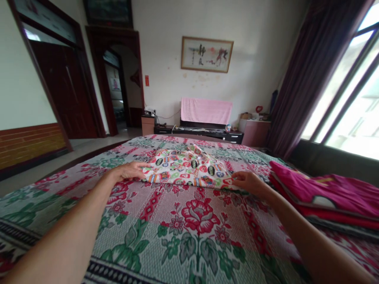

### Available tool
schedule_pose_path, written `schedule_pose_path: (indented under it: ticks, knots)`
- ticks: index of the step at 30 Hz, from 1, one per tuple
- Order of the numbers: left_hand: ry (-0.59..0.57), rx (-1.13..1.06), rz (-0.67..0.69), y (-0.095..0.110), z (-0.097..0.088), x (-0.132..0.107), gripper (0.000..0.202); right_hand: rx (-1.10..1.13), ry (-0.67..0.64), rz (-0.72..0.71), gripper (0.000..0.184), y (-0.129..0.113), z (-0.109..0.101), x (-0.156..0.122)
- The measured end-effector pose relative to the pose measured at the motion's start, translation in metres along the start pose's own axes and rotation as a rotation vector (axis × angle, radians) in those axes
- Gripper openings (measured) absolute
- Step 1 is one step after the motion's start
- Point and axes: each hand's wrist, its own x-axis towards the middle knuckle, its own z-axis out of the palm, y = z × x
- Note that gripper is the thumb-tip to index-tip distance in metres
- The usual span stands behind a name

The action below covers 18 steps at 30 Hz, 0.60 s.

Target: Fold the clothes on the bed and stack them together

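Observation:
A white cloth garment [186,167] printed with colourful badges lies on the floral bedspread [198,244], its near edge running straight between my hands. My left hand [132,171] grips the garment's left near corner, fingers closed at the edge. At the opposite corner, my right hand [244,180] pinches the cloth between thumb and fingers. The garment's far part is bunched and uneven. Its exact kind cannot be made out.
A stack of folded clothes [328,193], magenta on top, sits at the right. Beyond the bed stands a low black cabinet [233,138], with a pink cloth [206,110] draped above it. A dark curtain [308,75] hangs beside the window at right.

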Motion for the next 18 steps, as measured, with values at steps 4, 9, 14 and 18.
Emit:
schedule_pose_path:
  ticks: [4, 9, 14, 18]
  knots:
    - [0.076, -0.032, -0.018, 0.004, 0.000, -0.003, 0.080, 0.008, -0.066, 0.010, 0.039, -0.002, -0.002, -0.001]
    - [0.104, -0.217, 0.015, -0.005, 0.002, 0.008, 0.083, 0.070, -0.186, 0.110, 0.053, -0.010, -0.004, -0.006]
    - [0.335, -0.299, 0.015, -0.005, 0.015, 0.020, 0.068, 0.139, -0.277, 0.146, 0.057, -0.013, -0.007, -0.010]
    - [0.379, -0.311, 0.034, -0.001, 0.018, 0.018, 0.062, 0.161, -0.296, 0.206, 0.048, -0.012, -0.009, -0.012]
